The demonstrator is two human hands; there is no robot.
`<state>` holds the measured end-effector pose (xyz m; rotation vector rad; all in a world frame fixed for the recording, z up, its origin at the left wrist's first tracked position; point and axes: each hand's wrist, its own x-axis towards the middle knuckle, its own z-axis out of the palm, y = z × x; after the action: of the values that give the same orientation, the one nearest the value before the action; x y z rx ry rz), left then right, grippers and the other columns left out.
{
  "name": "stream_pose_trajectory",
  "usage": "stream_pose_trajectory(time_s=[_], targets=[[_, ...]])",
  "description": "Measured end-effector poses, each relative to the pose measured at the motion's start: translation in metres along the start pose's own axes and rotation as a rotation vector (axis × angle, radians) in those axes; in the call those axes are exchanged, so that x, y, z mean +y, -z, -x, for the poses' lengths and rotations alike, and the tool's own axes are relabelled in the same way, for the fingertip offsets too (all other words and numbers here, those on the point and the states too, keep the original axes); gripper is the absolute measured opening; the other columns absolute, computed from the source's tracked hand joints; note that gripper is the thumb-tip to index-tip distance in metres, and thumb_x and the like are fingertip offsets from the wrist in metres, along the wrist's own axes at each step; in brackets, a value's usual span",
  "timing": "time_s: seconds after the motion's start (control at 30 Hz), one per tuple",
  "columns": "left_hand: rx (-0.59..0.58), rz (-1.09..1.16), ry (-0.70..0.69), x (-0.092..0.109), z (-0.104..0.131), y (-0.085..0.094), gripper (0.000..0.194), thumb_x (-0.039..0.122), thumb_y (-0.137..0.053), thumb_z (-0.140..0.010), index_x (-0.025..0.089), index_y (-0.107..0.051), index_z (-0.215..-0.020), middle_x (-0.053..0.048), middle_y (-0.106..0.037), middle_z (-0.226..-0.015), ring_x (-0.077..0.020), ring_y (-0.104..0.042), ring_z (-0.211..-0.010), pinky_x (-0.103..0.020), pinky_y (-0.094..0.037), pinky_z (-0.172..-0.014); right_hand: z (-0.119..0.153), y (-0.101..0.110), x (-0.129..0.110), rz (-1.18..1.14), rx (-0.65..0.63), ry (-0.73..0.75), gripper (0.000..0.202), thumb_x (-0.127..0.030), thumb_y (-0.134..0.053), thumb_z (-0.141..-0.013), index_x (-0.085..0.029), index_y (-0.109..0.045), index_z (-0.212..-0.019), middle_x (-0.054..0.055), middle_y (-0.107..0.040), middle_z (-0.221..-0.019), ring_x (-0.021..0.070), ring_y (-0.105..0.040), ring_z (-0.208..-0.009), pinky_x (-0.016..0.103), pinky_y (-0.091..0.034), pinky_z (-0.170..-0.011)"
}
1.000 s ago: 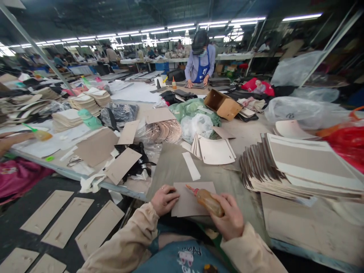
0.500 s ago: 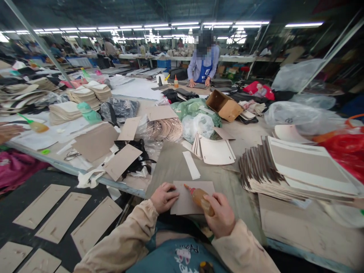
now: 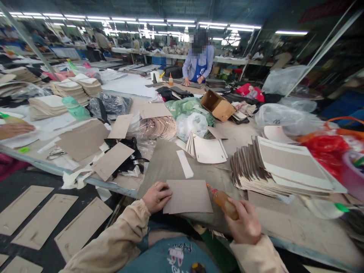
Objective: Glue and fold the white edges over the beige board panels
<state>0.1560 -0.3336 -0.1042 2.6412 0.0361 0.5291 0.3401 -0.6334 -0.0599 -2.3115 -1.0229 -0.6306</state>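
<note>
A taupe rectangular panel (image 3: 188, 196) lies flat at the front edge of the table, with another panel edge showing under its left side. My left hand (image 3: 157, 196) rests on its left edge, fingers together and pressing down. My right hand (image 3: 243, 221) is wrapped round an amber glue bottle (image 3: 224, 203) with a red tip. The bottle's tip points up and left, just beside the panel's right edge. A white strip (image 3: 184, 164) lies on the table behind the panel.
Stacked white and taupe panels (image 3: 295, 163) stand at the right. Curved white pieces (image 3: 209, 149) and a cardboard box (image 3: 217, 105) sit behind. Loose panels (image 3: 45, 222) lie on a black surface at the left. Across the table stands a person (image 3: 198, 64); another person's hand (image 3: 15, 130) shows at far left.
My right hand has carried the bottle rightward, from over the panel to beyond its right edge. My left hand stays on the panel's left edge. The camera view has shifted slightly.
</note>
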Motion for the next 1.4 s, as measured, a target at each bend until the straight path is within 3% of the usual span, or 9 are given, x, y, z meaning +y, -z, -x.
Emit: stream_pose_trajectory(time_s=[0.23, 0.53, 0.8, 0.9, 1.0, 1.1, 1.27, 1.4], targets=[[-0.006, 0.018, 0.015, 0.0, 0.0, 0.001, 0.02, 0.027, -0.052, -0.084, 0.024, -0.069, -0.096, -0.008, -0.056, -0.098, -0.0191, -0.052, -0.091, -0.035, -0.046, -0.081, -0.003, 0.004, -0.024, -0.239, -0.082, -0.003, 0.028, -0.034, -0.065, -0.074, -0.022, -0.062, -0.099, 0.008, -0.053, -0.093, 0.0206, -0.058, -0.079, 0.03, -0.05, -0.064], [-0.003, 0.023, 0.029, -0.001, 0.0, 0.0, 0.02, 0.027, -0.053, -0.084, 0.024, -0.07, -0.094, -0.008, -0.056, -0.098, -0.019, -0.052, -0.09, -0.035, -0.046, -0.081, -0.015, -0.019, -0.037, -0.462, -0.282, 0.162, 0.031, -0.023, -0.067, -0.071, -0.02, -0.06, -0.101, 0.007, -0.05, -0.092, 0.0173, -0.058, -0.079, 0.026, -0.051, -0.064], [0.007, 0.02, 0.031, 0.0, -0.001, 0.001, 0.019, 0.027, -0.054, -0.082, 0.023, -0.07, -0.092, -0.008, -0.056, -0.097, -0.0187, -0.053, -0.089, -0.034, -0.046, -0.08, -0.023, 0.01, -0.041, -0.675, -0.569, 0.177, 0.03, -0.017, -0.064, -0.071, -0.021, -0.059, -0.099, 0.004, -0.05, -0.089, 0.0159, -0.057, -0.077, 0.025, -0.05, -0.063], [0.002, 0.015, 0.03, 0.0, -0.002, 0.001, 0.019, 0.027, -0.054, -0.082, 0.023, -0.069, -0.092, -0.008, -0.056, -0.097, -0.0188, -0.053, -0.089, -0.034, -0.046, -0.079, -0.021, 0.015, -0.029, -0.63, -0.497, 0.148, 0.034, -0.019, -0.067, -0.068, -0.022, -0.059, -0.101, 0.005, -0.052, -0.091, 0.0179, -0.058, -0.081, 0.028, -0.051, -0.066], [-0.009, 0.012, 0.035, 0.0, -0.001, 0.0, 0.018, 0.027, -0.054, -0.082, 0.023, -0.069, -0.092, -0.008, -0.055, -0.097, -0.0188, -0.053, -0.09, -0.034, -0.046, -0.079, -0.018, 0.011, -0.003, -0.47, -0.344, 0.119, 0.034, -0.024, -0.069, -0.069, -0.023, -0.059, -0.102, 0.006, -0.053, -0.093, 0.0192, -0.058, -0.082, 0.03, -0.052, -0.067], [-0.005, 0.02, 0.037, 0.0, -0.001, 0.0, 0.018, 0.026, -0.054, -0.082, 0.023, -0.069, -0.091, -0.008, -0.056, -0.097, -0.0187, -0.053, -0.09, -0.034, -0.046, -0.08, -0.018, 0.008, 0.022, -0.333, -0.276, 0.135, 0.034, -0.027, -0.069, -0.069, -0.023, -0.059, -0.102, 0.006, -0.053, -0.092, 0.0191, -0.059, -0.079, 0.03, -0.052, -0.065], [0.008, 0.025, 0.043, 0.001, -0.002, 0.0, 0.018, 0.026, -0.055, -0.082, 0.023, -0.07, -0.091, -0.008, -0.056, -0.096, -0.0188, -0.053, -0.091, -0.034, -0.047, -0.08, -0.021, 0.017, 0.031, -0.3, -0.255, 0.127, 0.026, -0.03, -0.066, -0.071, -0.022, -0.061, -0.095, 0.005, -0.054, -0.09, 0.0181, -0.06, -0.077, 0.027, -0.052, -0.063], [0.013, 0.024, 0.042, 0.001, -0.002, 0.0, 0.018, 0.026, -0.054, -0.082, 0.023, -0.07, -0.091, -0.008, -0.056, -0.096, -0.0186, -0.053, -0.09, -0.034, -0.047, -0.08, -0.024, 0.037, 0.031, -0.359, -0.343, 0.134, 0.027, -0.027, -0.066, -0.069, -0.024, -0.062, -0.096, 0.004, -0.056, -0.091, 0.0172, -0.061, -0.077, 0.024, -0.052, -0.062]])
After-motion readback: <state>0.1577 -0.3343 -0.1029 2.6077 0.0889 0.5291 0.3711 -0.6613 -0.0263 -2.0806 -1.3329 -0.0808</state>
